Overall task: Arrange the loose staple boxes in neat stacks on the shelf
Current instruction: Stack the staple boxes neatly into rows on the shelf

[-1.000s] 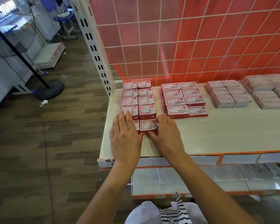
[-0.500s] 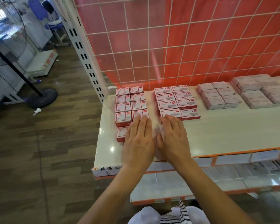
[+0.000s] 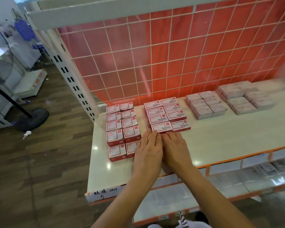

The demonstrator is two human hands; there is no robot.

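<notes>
A red wire-grid back panel is rising behind the cream shelf. On it, red-and-white staple boxes are sitting in a two-column block, with a shorter block at its three o'clock and paler stacks lying further towards two o'clock. The left hand and right hand are lying flat, side by side and touching, fingers straight, fingertips reaching the shorter block's front edge at twelve o'clock. The left hand is overlapping a near box of the two-column block.

Only thing I can read is a handwritten "5" on the label stuck to the shelf front edge. Print on the staple boxes is too blurry.
</notes>
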